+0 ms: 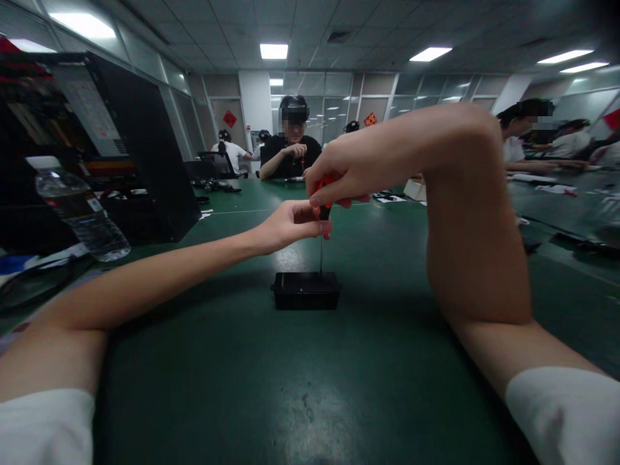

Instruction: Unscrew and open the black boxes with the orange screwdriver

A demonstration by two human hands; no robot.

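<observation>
A screwdriver (325, 210) with a red and black handle stands upright over a small black box (306, 294). Its thin shaft reaches down to the right part of the box's top, where the tip is too small to make out. From above, my right hand (339, 174) is closed round the handle. Lower down, my left hand (293, 226) pinches the screwdriver between thumb and fingers, near where handle meets shaft. The box rests on the green table (232, 387), with a small tab sticking out at its left end. Neither hand touches the box.
On the left stand a plastic bottle (80, 210) and a large black computer case (130, 142). Cables (213, 185) lie at the table's far left. Across the table sits a person in a black shirt (295, 139). A small open carton (415, 190) is behind my right arm.
</observation>
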